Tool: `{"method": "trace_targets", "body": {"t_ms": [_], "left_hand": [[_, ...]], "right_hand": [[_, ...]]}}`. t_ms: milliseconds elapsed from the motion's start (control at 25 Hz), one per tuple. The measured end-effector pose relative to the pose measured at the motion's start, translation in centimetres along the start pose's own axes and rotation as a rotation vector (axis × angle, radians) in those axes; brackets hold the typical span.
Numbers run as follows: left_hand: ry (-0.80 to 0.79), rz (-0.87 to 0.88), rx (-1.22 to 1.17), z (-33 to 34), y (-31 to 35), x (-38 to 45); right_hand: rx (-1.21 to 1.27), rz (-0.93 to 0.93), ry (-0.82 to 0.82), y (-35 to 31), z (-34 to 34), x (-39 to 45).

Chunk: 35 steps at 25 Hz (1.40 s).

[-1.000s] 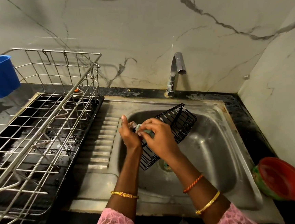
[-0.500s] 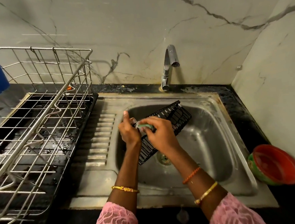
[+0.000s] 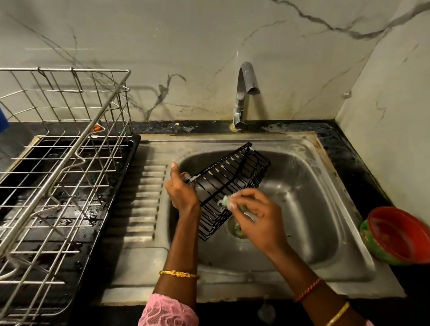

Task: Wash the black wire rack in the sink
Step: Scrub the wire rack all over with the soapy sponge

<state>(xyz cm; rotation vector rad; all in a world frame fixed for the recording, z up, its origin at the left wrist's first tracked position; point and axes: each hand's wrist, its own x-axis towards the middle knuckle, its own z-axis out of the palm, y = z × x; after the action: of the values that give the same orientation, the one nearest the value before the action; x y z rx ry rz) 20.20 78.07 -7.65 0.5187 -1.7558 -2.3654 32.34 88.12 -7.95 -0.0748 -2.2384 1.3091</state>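
We find the black wire rack [image 3: 232, 184], a box of thin coated rods, held tilted over the steel sink [image 3: 315, 193] basin; the left hand [image 3: 181, 191] has fingers clamped on its upper left corner; the right hand [image 3: 259, 220] pinches a pale, blurred scrub pad [image 3: 227, 202] at the rack's 6 o'clock edge, having dropped from the top corner half a second ago; at 9 o'clock a chrome wire dish drainer [image 3: 54, 177] sits over a wet black tray; at 3 o'clock, a red bowl [image 3: 399, 235], contents not visible.
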Motion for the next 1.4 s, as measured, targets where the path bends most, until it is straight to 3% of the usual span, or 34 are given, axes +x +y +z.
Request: {"method": "trace_targets", "body": {"t_ms": [240, 360, 600, 960, 1200, 1400], "left_hand": [[-0.059, 0.043, 0.019, 0.3, 0.0, -0.8], [-0.018, 0.033, -0.014, 0.4, 0.6, -1.0], [0.017, 0.033, -0.006, -0.1, 0.1, -0.3], [0.005, 0.022, 0.020, 0.4, 0.7, -1.0], [0.038, 0.026, 0.040, 0.3, 0.2, -0.5], [0.100, -0.137, -0.026, 0.3, -0.1, -0.1]], "right_hand": [[0.009, 0.047, 0.019, -2.5, 2.5, 7.8], [-0.070, 0.070, -0.044, -2.2, 3.4, 6.8], [-0.046, 0.117, -0.007, -0.6, 1.5, 1.4], [-0.094, -0.009, -0.063, -1.3, 3.7, 5.2], [-0.006, -0.034, 0.082, 1.7, 2.1, -0.4], [0.027, -0.109, 0.229, 1.9, 2.6, -1.0]]}}
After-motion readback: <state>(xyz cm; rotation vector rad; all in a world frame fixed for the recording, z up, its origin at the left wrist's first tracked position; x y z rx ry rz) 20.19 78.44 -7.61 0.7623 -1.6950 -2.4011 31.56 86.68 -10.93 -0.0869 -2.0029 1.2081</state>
